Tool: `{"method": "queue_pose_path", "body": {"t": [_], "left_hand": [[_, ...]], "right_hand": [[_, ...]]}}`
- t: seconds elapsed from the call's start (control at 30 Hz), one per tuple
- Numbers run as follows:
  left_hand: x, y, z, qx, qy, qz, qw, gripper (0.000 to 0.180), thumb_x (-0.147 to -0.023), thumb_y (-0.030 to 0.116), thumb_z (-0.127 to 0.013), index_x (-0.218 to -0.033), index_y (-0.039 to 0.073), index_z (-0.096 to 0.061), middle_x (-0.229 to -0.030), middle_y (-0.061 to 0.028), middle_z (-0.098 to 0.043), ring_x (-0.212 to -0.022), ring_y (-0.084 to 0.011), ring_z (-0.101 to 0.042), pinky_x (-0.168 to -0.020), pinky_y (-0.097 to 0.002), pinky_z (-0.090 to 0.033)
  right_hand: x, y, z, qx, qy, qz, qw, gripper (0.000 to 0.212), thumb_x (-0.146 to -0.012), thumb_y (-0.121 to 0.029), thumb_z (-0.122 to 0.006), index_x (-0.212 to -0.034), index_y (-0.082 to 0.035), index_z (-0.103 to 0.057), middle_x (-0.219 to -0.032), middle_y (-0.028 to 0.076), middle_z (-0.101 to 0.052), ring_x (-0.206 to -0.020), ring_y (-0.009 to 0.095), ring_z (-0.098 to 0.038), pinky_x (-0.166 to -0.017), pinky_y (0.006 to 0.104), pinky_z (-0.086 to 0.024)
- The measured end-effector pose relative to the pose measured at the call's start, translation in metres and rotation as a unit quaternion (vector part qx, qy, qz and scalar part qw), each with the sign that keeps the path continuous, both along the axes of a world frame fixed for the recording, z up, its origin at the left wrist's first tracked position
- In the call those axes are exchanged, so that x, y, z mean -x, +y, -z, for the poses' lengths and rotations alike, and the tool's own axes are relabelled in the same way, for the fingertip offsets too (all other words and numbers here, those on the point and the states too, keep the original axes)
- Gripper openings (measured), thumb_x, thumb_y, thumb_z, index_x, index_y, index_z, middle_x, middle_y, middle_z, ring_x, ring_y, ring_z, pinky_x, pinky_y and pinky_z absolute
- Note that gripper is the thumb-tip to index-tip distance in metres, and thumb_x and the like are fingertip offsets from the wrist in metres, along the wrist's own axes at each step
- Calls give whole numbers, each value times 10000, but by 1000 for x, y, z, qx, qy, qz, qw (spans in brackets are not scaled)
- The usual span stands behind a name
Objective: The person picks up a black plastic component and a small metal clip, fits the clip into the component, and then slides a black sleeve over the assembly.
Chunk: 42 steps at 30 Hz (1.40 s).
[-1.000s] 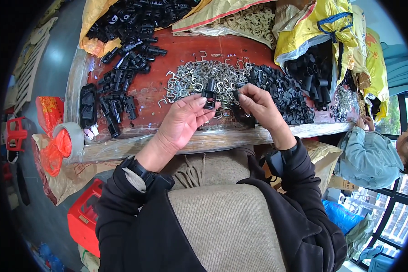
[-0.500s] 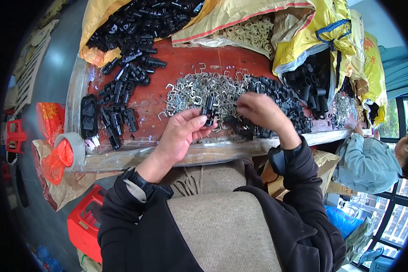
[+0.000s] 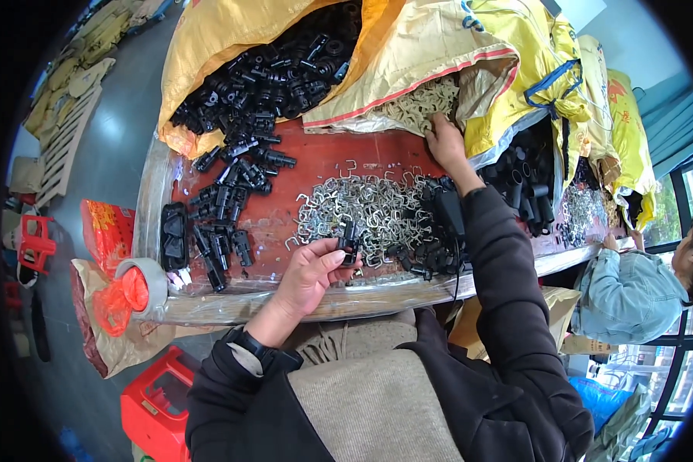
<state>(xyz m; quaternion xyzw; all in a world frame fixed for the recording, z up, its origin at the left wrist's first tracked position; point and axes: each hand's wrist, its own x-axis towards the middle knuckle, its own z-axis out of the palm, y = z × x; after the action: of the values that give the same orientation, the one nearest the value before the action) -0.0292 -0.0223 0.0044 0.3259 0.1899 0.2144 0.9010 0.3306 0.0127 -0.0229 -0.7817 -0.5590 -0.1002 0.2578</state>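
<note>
My left hand [image 3: 309, 276] is closed around a small black plastic part [image 3: 349, 240], a cylinder held upright between thumb and fingers. It hovers over the near edge of the heap of bent metal hooks [image 3: 362, 208]. My right arm stretches far forward across the table. At its end my right hand [image 3: 448, 146] touches the near side of a heap of small cream-coloured parts [image 3: 420, 106] at the mouth of a sack [image 3: 354, 92]. Its thumb and forefinger are apart, with the other fingers partly hidden.
Black cylindrical fittings [image 3: 231, 185] spill from an orange-yellow sack [image 3: 200, 46]. Black tubes [image 3: 527, 185] fill a yellow sack [image 3: 508, 85]. A black tray [image 3: 175, 235] and a tape roll [image 3: 150, 281] lie left. A red stool [image 3: 158, 400] stands below; a person [image 3: 631, 281] sits right.
My right hand has moved from over the metal hooks and black pieces, forward to the cream-coloured parts. My left hand still holds the black part. The view has shifted slightly.
</note>
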Motion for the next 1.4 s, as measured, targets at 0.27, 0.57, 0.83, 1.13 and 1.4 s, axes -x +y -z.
{"method": "queue_pose_path", "body": {"t": [0.27,0.57,0.83,1.13,1.4], "left_hand": [[-1,2,5,11,7,4,1000,217,-777,135,-533,-945,-1,-541,-888,-129,-590,-802,-194,-586,-674,-279,-490],[-2,2,5,7,-2,1,1000,213,-782,130,-529,-954,4,-542,-897,-125,-590,-812,-193,-583,-694,-266,-483],[-5,-2,11,-6,-34,-47,998,227,-791,117,-527,-983,-4,-529,-916,-103,-583,-829,-129,-558,-723,-236,-464],[-11,-9,8,20,-62,-58,996,216,-789,113,-536,-969,-6,-522,-930,-81,-571,-876,-124,-532,-818,-266,-414],[-12,-13,4,16,-74,-61,995,204,-791,106,-535,-960,-6,-524,-915,-80,-572,-876,-137,-533,-839,-284,-403]], "right_hand": [[37,-48,-21,-16,263,-47,963,211,-703,-111,-593,-885,-36,-518,-676,72,-553,-558,177,-510,-532,272,-417],[69,-70,-23,-50,170,-95,980,119,-754,-71,-573,-855,-31,-525,-709,-21,-480,-519,44,-404,-489,170,-339],[130,-91,-37,-65,304,-172,935,152,-718,13,-583,-847,-28,-515,-722,-30,-464,-578,19,-425,-498,158,-357],[194,-115,-39,56,412,-234,879,156,-747,27,-550,-885,-26,-500,-748,-13,-492,-652,22,-484,-539,158,-397],[192,-120,-34,74,620,-256,738,110,-813,-98,-524,-890,-28,-491,-803,11,-516,-702,51,-512,-543,166,-411]]}}
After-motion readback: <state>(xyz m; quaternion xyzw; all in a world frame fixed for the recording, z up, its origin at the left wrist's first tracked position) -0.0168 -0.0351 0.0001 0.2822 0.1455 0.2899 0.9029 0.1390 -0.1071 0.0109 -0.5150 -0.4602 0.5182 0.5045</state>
